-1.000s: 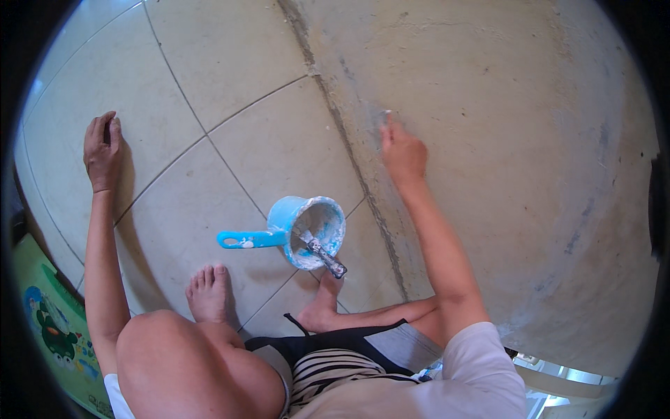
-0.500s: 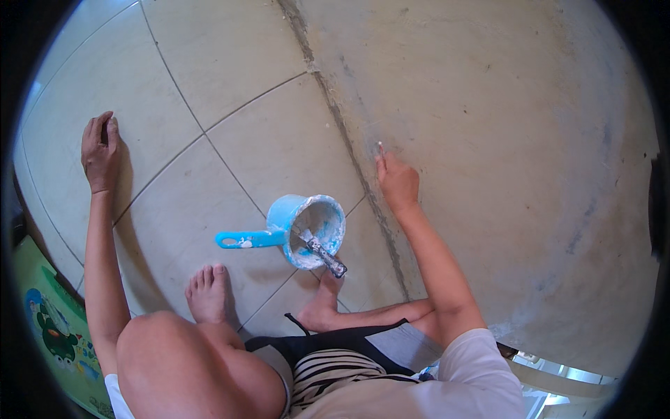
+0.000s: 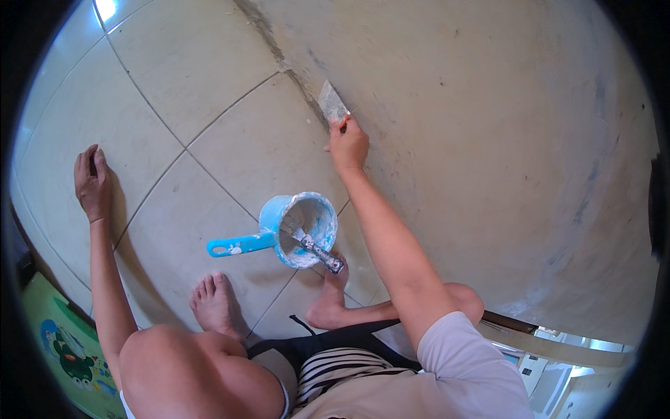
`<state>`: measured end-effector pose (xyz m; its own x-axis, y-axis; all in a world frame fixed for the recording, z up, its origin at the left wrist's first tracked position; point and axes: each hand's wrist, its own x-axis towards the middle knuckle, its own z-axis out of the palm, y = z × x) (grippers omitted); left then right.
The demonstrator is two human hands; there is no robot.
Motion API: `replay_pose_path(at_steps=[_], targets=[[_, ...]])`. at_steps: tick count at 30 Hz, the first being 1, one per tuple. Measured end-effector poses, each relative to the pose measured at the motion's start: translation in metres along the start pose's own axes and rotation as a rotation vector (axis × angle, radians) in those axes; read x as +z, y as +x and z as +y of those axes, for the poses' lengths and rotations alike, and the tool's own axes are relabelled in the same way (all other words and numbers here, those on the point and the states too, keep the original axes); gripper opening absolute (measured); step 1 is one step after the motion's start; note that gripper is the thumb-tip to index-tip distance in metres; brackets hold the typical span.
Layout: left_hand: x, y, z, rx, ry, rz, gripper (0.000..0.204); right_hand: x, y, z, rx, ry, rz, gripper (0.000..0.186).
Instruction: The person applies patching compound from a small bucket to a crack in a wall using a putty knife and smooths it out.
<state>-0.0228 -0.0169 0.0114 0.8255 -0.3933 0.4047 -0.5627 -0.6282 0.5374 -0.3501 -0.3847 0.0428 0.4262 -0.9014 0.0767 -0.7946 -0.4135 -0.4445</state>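
Observation:
My right hand (image 3: 349, 146) is closed on a putty knife, whose flat, grey-smeared blade (image 3: 331, 99) points up and away beside the seam where floor and wall meet. Its handle is hidden by my fingers. On the left, my left hand (image 3: 93, 183) hangs over or rests on the tiles, fingers loosely curled with a gap at the thumb and nothing seen in it. Between my arms stands a blue dipper (image 3: 241, 244) with a long handle, its rim and inside coated in white paste. A second paste-covered tool (image 3: 318, 253) leans in it, handle out over the rim.
Pale floor tiles (image 3: 209, 112) with dark joints lie to the left. A beige, patchy wall (image 3: 474, 153) fills the right side, with a rough dark seam (image 3: 262, 31) along its foot. My bare feet (image 3: 213, 304) flank the dipper. A green printed panel (image 3: 63, 349) stands at lower left.
My right hand has moved left and farther away, toward the seam, and the putty knife's blade now shows its flat face. My left hand sits slightly lower in view.

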Motion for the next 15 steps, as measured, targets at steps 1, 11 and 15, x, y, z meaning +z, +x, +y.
replay_pose_path(at_steps=[1,11,15], targets=[[0.0,-0.001,0.006,0.011,0.01,0.013,0.026,-0.003,-0.004,0.008,0.01,-0.036,0.044,0.027],[-0.001,-0.003,-0.043,0.042,0.016,-0.095,0.027,-0.104,-0.095,0.079,0.348,0.144,0.101,0.032],[0.009,0.002,0.014,0.03,-0.079,-0.039,0.027,-0.088,-0.101,0.104,0.226,0.177,0.012,0.033]])
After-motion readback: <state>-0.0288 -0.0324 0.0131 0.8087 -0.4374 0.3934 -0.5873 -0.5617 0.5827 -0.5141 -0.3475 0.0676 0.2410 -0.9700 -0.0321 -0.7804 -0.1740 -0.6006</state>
